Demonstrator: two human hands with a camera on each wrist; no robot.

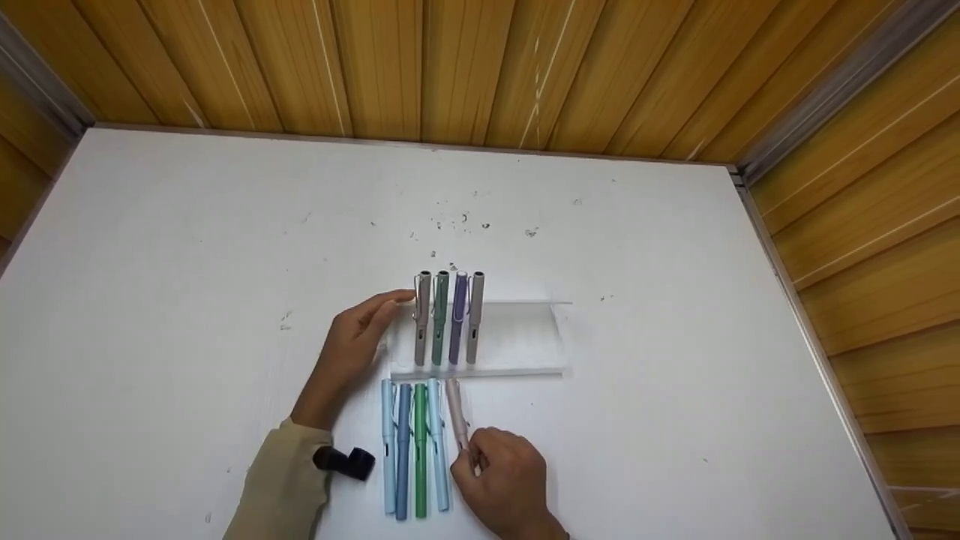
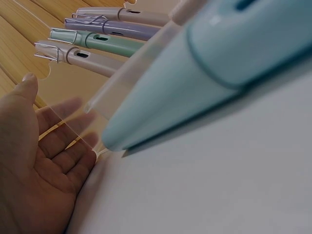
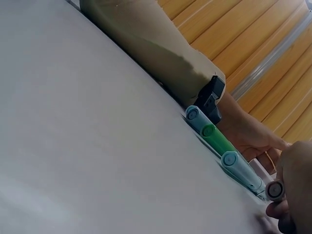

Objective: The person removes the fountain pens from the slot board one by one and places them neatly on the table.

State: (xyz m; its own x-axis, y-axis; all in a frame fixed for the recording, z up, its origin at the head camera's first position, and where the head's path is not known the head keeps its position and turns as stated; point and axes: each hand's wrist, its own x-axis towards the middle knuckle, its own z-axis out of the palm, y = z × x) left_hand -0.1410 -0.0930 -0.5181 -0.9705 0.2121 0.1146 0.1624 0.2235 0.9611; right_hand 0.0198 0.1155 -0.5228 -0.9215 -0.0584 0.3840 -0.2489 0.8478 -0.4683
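Note:
My right hand (image 1: pixel 504 474) pinches the lower end of a pale pink pen (image 1: pixel 456 405), whose cap points at the clear stand. To its left lie a light blue pen (image 1: pixel 439 472), a green pen (image 1: pixel 420 457), a slate blue pen (image 1: pixel 403 457) and another light blue pen (image 1: pixel 388 420). On the clear pen stand (image 1: pixel 521 337) rest a grey-brown pen (image 1: pixel 421 330), a dark green pen (image 1: pixel 440 322), a purple pen (image 1: pixel 457 322) and a grey pen (image 1: pixel 475 322). The left hand (image 1: pixel 354 337) touches the stand's left end with fingers extended; in the left wrist view its fingers (image 2: pixel 68 151) show through the clear plastic.
A black wrist camera (image 1: pixel 345 463) sits on the left sleeve (image 1: pixel 281 480). Dark scuff marks spot the white table (image 1: pixel 675 337) beyond the stand. Wood-patterned walls (image 1: pixel 457 67) border the table at the back and right.

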